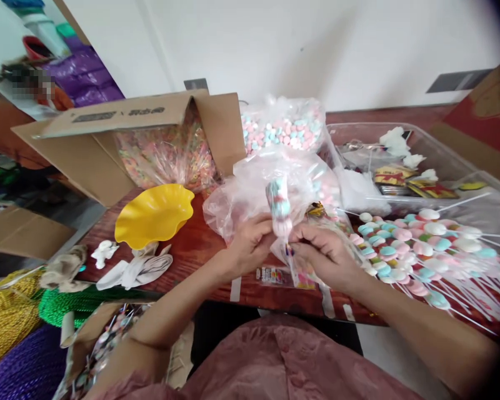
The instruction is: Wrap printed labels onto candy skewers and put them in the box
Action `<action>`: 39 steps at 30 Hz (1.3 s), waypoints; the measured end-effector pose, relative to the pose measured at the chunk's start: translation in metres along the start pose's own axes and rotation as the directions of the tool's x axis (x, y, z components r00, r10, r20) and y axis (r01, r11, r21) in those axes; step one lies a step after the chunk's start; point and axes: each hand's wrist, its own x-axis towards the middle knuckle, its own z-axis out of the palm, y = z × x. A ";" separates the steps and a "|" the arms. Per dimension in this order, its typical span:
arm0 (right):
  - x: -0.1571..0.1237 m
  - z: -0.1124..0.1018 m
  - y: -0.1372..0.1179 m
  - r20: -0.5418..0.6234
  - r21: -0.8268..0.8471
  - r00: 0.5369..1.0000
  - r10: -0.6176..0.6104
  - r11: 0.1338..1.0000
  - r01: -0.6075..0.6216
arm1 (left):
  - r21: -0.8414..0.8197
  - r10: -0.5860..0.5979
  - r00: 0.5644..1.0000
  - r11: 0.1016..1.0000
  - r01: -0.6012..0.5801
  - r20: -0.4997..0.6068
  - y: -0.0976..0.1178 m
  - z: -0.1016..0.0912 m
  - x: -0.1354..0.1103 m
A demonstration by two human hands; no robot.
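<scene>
Your left hand and right hand pinch the wrapped candy stick low, from both sides (likely so its top stands upright, uncrushed).

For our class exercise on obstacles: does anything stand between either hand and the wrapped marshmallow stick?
Nothing visible does: the left hand and right hand are at the lower part of the wrapped marshmallow stick. The plastic bag lies beyond, not between.
</scene>
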 end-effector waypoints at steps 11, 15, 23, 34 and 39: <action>-0.005 0.021 0.020 -0.323 0.076 0.945 -0.045 0.994 0.073 | -0.871 -0.559 0.795 0.243 0.428 0.235 -0.010 0.026 -0.029; -0.016 0.031 0.018 -0.316 0.084 0.939 -0.135 0.982 0.169 | -0.925 -0.599 0.757 0.070 0.372 0.259 -0.007 0.015 -0.022; -0.034 0.054 0.028 -0.220 0.000 0.967 -0.130 0.991 0.133 | -0.951 -0.645 0.749 0.111 0.290 0.153 -0.006 0.009 -0.016; -0.025 0.079 0.028 -0.288 -0.258 0.914 -0.285 0.943 0.212 | -0.801 -0.678 0.626 0.090 0.592 0.386 0.002 0.026 -0.071; -0.033 0.101 0.010 -0.056 0.044 0.996 -0.073 0.996 0.075 | -0.462 -0.700 0.655 0.498 0.734 0.286 0.006 -0.026 -0.113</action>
